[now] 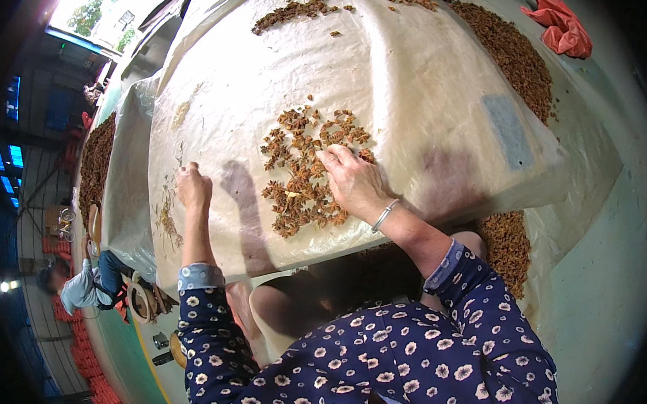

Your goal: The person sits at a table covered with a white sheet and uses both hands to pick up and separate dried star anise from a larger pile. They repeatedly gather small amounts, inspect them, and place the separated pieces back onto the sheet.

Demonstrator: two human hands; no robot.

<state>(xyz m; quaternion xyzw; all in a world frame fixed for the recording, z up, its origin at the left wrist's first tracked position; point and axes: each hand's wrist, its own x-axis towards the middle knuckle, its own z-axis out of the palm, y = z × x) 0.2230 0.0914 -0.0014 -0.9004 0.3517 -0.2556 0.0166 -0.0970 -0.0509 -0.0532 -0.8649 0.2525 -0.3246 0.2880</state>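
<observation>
A loose heap of brown star anise point(300, 176) lies on a table covered with a pale plastic sheet point(316, 65). My right hand point(352, 178), with a silver bangle at the wrist, rests on the heap's right side. Its fingertips touch the pods; whether they pinch one is hidden. To the left of the heap, my left hand point(194, 185) is held with its fingers curled in, and I cannot see if anything is inside. Thin stalks and scraps point(166, 221) are scattered beside and below it on the sheet.
More star anise point(294, 12) lies at the table's far side. Large heaps cover the floor at right point(508, 55) and left point(96, 164). A red sack point(561, 25) lies at upper right. Another person point(89, 285) sits at left near a round basket point(141, 302).
</observation>
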